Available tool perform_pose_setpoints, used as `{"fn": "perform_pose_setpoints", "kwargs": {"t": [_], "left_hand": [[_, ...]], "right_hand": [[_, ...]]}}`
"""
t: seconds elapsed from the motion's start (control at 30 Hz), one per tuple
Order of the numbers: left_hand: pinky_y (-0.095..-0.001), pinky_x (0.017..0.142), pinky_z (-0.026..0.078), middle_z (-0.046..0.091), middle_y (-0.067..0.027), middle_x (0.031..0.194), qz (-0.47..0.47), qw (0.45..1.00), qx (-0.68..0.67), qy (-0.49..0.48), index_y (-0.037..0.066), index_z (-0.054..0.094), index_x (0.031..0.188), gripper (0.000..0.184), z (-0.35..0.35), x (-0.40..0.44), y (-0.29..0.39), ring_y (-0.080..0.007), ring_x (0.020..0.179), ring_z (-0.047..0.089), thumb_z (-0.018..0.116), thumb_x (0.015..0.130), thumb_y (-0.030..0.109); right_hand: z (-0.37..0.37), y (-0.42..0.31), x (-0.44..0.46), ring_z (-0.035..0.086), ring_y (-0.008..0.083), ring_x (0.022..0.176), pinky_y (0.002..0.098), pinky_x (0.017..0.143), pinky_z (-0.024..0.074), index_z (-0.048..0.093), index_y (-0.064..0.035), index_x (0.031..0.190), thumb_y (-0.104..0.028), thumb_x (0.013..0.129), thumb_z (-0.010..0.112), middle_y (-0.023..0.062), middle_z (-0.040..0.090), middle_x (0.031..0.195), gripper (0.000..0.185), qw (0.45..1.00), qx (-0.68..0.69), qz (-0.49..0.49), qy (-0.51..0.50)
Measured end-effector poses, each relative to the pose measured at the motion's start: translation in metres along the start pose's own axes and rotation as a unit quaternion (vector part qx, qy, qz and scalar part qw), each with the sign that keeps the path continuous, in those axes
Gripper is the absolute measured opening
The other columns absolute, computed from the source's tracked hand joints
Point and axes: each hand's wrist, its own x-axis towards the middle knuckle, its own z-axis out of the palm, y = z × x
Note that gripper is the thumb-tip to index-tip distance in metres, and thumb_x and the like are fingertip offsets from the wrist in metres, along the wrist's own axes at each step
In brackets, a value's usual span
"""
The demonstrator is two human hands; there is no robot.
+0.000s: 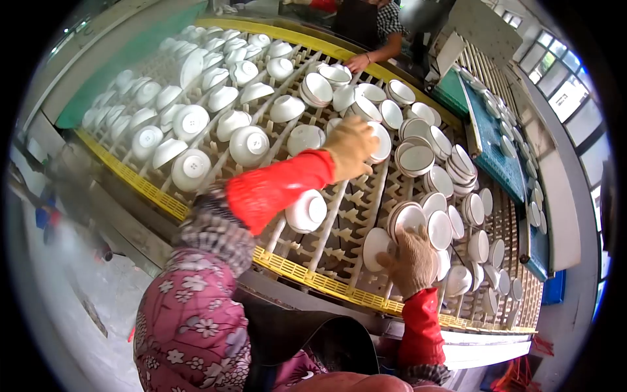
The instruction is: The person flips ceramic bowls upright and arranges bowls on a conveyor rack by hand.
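Observation:
White bowls lie in rows on a slatted conveyor with pegs. My left hand (351,149), in a tan glove with a red sleeve, reaches across the middle, its fingers curled at the edge of a white bowl (379,142). Below that forearm an upturned bowl (306,211) rests on the pegs. Nearer the front edge, my right hand (413,261), gloved too, has its fingers against the near side of a group of bowls (408,219). One bowl (377,249) leans just left of it. The glove partly hides the bowls it touches.
Yellow guards (297,270) edge the conveyor. A co-worker's hand (357,63) touches bowls at the far side. Upturned bowls fill the left, near a green curtain (88,104). On the right, a blue belt (499,166) carries more bowls.

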Motion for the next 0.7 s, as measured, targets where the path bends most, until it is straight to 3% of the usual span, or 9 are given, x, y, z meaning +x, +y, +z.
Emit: {"fn": "perform_pose_setpoints", "kwargs": {"t": [0.1, 0.17, 0.27, 0.3, 0.4, 0.43, 0.53, 0.67, 0.7], "left_hand": [[-0.0502, 0.122, 0.037, 0.08, -0.0042, 0.13, 0.025, 0.982, 0.08, -0.168, 0.02, 0.084, 0.122, 0.053, 0.045, 0.046, 0.013, -0.0206, 0.13, 0.068, 0.08, 0.095, 0.065], [-0.0536, 0.123, 0.035, 0.082, -0.0046, 0.129, -0.02, 0.98, 0.13, -0.15, 0.019, 0.086, 0.119, 0.051, 0.059, 0.047, 0.017, -0.0209, 0.129, 0.07, 0.078, 0.095, 0.064], [-0.0572, 0.122, 0.037, 0.086, -0.0062, 0.117, -0.069, 0.968, 0.049, -0.237, 0.019, 0.087, 0.115, 0.046, 0.056, 0.055, 0.02, -0.0233, 0.12, 0.076, 0.066, 0.104, 0.059], [-0.056, 0.123, 0.038, 0.086, -0.0064, 0.114, -0.075, 0.966, 0.029, -0.244, 0.019, 0.087, 0.115, 0.047, 0.056, 0.053, 0.021, -0.0239, 0.119, 0.076, 0.065, 0.105, 0.06], [-0.0522, 0.124, 0.039, 0.086, -0.0069, 0.107, -0.063, 0.971, -0.028, -0.231, 0.019, 0.087, 0.116, 0.052, 0.064, 0.033, 0.019, -0.0259, 0.116, 0.076, 0.062, 0.106, 0.063], [-0.051, 0.124, 0.039, 0.085, -0.0071, 0.105, -0.051, 0.974, -0.049, -0.216, 0.019, 0.086, 0.117, 0.053, 0.066, 0.023, 0.018, -0.0266, 0.115, 0.076, 0.061, 0.107, 0.065], [-0.0479, 0.121, 0.042, 0.085, -0.0072, 0.092, -0.023, 0.994, -0.026, -0.099, 0.017, 0.089, 0.098, 0.054, 0.031, -0.018, 0.014, -0.0295, 0.098, 0.08, 0.066, 0.102, 0.066], [-0.0496, 0.12, 0.042, 0.084, -0.0124, 0.093, -0.154, 0.978, -0.065, -0.128, 0.015, 0.089, 0.089, 0.066, 0.038, -0.012, 0.013, -0.0343, 0.097, 0.079, 0.069, 0.095, 0.077], [-0.0515, 0.119, 0.042, 0.084, -0.0138, 0.098, -0.154, 0.971, -0.121, -0.138, 0.013, 0.089, 0.093, 0.067, 0.04, -0.007, 0.011, -0.0368, 0.097, 0.079, 0.068, 0.097, 0.077]], "right_hand": [[0.009, 0.019, 0.005, 0.073, 0.0457, 0.094, 0.0554, 0.103, 0.0565, 0.075, -0.0044, 0.099, -0.025, 0.092, 0.077, 0.0204, 0.075, 0.092, 0.022, 0.999, 0.001, -0.025, 0.03], [0.012, 0.024, 0.008, 0.071, 0.0477, 0.082, 0.0567, 0.089, 0.0564, 0.073, -0.0056, 0.083, -0.028, 0.096, 0.07, 0.0224, 0.07, 0.08, 0.026, 0.998, 0.001, -0.032, 0.045], [0.017, 0.021, 0.005, 0.071, 0.0488, 0.082, 0.0557, 0.082, 0.0583, 0.072, -0.0052, 0.082, -0.028, 0.095, 0.071, 0.0231, 0.071, 0.081, 0.026, 0.999, -0.023, 0.015, 0.035], [0.025, 0.028, 0.002, 0.071, 0.0428, 0.067, 0.052, 0.071, 0.0583, 0.071, -0.0043, 0.083, -0.025, 0.097, 0.069, 0.0186, 0.068, 0.068, 0.025, 0.998, -0.028, -0.008, 0.063], [0.004, 0.008, -0.01, 0.071, 0.0286, 0.064, 0.0459, 0.068, 0.0564, 0.076, -0.0012, 0.091, -0.026, 0.098, 0.071, 0.0122, 0.069, 0.068, 0.026, 0.94, 0.257, 0.224, 0.009], [0.01, 0.025, -0.011, 0.067, 0.0168, 0.067, 0.0383, 0.067, 0.0544, 0.079, 0.0026, 0.1, -0.029, 0.099, 0.073, 0.0076, 0.071, 0.075, 0.032, 0.928, 0.305, 0.213, 0.021], [0.012, 0.045, -0.017, 0.065, 0.0149, 0.079, 0.0357, 0.073, 0.0544, 0.079, 0.0028, 0.106, -0.025, 0.101, 0.07, 0.0062, 0.073, 0.09, 0.03, 0.923, 0.326, 0.202, 0.037], [0.018, 0.018, -0.017, 0.072, 0.0215, 0.081, 0.0394, 0.078, 0.0581, 0.078, 0.0011, 0.108, -0.028, 0.097, 0.078, 0.0094, 0.076, 0.093, 0.031, 0.896, 0.381, 0.227, -0.032], [0.01, 0.011, -0.01, 0.076, 0.0312, 0.08, 0.0441, 0.076, 0.0588, 0.079, -0.0026, 0.105, -0.029, 0.095, 0.081, 0.0155, 0.078, 0.092, 0.028, 0.993, 0.071, 0.092, -0.027]]}}
